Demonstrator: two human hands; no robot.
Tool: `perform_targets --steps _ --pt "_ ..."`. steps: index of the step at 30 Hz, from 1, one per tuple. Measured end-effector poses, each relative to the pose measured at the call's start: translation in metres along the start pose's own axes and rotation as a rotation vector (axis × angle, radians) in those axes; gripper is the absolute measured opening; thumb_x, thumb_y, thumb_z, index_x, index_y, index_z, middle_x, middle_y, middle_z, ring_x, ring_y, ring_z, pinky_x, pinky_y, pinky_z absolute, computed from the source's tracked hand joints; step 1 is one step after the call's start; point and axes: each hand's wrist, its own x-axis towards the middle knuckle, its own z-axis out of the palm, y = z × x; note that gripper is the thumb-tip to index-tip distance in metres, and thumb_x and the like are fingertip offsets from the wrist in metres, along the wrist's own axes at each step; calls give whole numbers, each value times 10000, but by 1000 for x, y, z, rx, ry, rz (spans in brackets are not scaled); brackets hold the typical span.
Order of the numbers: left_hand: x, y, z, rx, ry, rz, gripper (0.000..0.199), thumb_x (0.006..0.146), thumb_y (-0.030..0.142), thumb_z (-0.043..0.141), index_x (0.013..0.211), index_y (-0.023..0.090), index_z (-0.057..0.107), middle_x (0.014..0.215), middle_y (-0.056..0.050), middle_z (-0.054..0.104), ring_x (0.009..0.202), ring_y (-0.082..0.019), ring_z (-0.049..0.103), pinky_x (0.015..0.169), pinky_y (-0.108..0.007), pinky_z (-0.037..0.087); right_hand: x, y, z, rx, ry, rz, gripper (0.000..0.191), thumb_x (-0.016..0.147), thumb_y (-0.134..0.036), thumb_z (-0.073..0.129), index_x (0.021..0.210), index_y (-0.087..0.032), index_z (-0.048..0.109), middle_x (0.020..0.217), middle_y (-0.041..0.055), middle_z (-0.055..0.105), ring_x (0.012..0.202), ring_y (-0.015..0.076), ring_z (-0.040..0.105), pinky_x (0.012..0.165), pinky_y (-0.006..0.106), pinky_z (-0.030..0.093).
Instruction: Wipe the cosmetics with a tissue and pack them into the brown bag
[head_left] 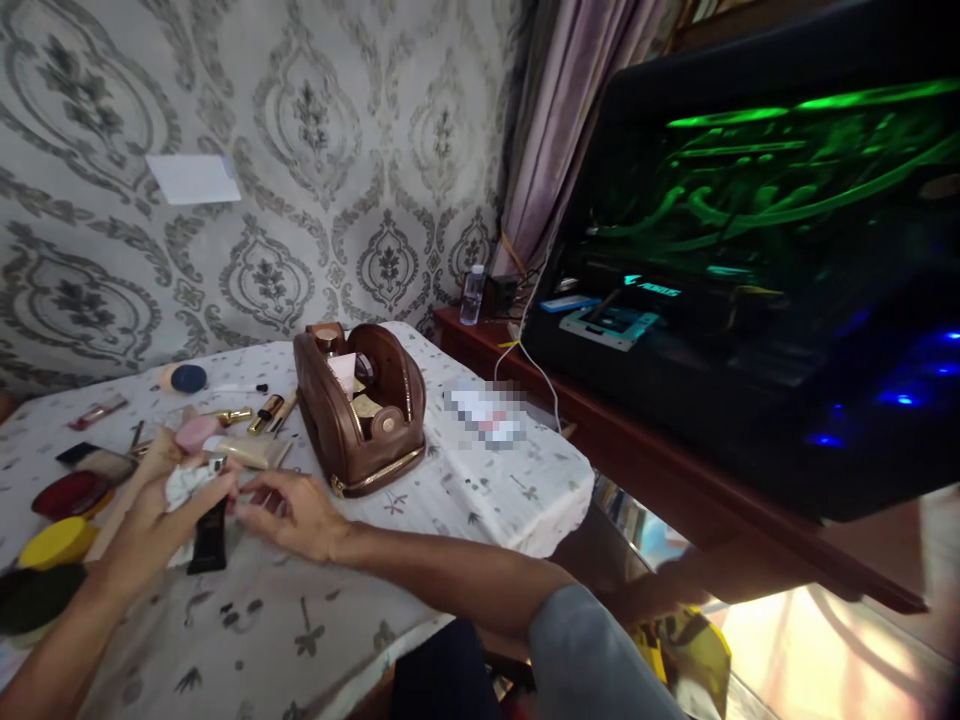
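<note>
Nearest us, the front edge of the table's white printed cloth [300,615] slants from five to four o'clock of our hands, and our right arm crosses it. Our left hand [154,520] pinches a black tube [210,540], whose lower end points to six o'clock. Our right hand [296,510] curls in from three, fingertips just beside the left ones; we cannot tell whether it grips anything. From eight to nine o'clock, a dark disc [37,600], a yellow round item [58,540] and a red oval case [69,494] crowd our left forearm, leaving it little sideways room. Just past our fingers, around twelve, lie a beige tube [251,450] and a pink oval item [198,433]. At two, the brown bag [326,420] stands unzipped, near our right hand; to its right, a blurred item [487,412] sits on a wider stretch of cloth, which ends at the edge toward three. Farther off at two are a clear bottle [472,297] and a green-lit computer case [712,330], while patterned wallpaper [315,200] closes off twelve
</note>
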Motion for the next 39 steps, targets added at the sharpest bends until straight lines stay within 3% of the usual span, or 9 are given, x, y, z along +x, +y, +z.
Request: perform_targets --steps 3,5,10,15,22,27,33,37,39 --pt "3 -8 -7 169 -130 206 407 683 614 709 852 249 649 875 2 726 876 -244 657 816 -296 523 0 -3 -4 142 76 5 402 886 -357 670 1254 -221 585 961 7 642 704 97 556 620 195 457" --pt "3 -15 -6 258 -169 284 353 742 572 654 931 274 640 898 7 730 851 -243 664 770 -283 523 0 -5 -5 174 92 -36 437 868 -360 696 1269 -230 580 998 13 635 727 98 553 635 194 464" --pt "-1 -29 3 471 -180 266 363 808 528 562 1106 323 537 891 10 737 836 -279 699 686 -295 484 1 -5 -7 174 148 -128 316 885 -359 678 1165 -219 639 916 -3 632 747 110 546 727 224 478" --pt "-6 -26 1 573 -182 253 356 838 542 519 1097 305 454 787 9 704 796 -295 702 639 -290 437 5 -1 -7 216 166 -112 284 851 -421 705 1005 -185 671 789 -31 587 659 92 501 642 207 440" --pt "-26 -17 -3 768 -311 263 307 869 559 477 1031 300 447 707 30 668 700 -291 690 585 -276 373 -5 3 -19 256 -91 -15 273 840 -431 718 885 -172 643 747 -35 599 646 88 526 607 187 425" --pt "-43 -38 12 710 -381 293 293 865 519 454 1011 270 511 810 -15 705 779 -283 696 652 -300 435 -24 21 -29 -47 -254 -70 80 841 -213 718 875 -176 655 743 -44 606 685 95 561 654 183 428" --pt "-48 -45 11 455 -214 295 300 874 528 503 979 253 557 963 -25 689 910 -244 648 828 -317 464 -31 30 -27 -218 -242 -158 82 834 -132 689 901 -178 677 807 -10 640 718 115 577 692 204 436" --pt "-44 -41 -3 292 52 222 271 887 478 494 951 233 590 808 -13 641 758 -214 590 751 -295 463 -30 31 -25 -191 -234 -125 126 813 -79 661 889 -178 674 769 -24 610 671 107 537 654 205 416" --pt "-46 -37 -5 333 112 207 261 887 463 512 973 233 599 723 7 579 697 -207 555 735 -297 458 -28 31 -25 -214 -235 -124 132 798 -76 666 880 -180 674 754 -29 596 660 106 523 649 210 402"
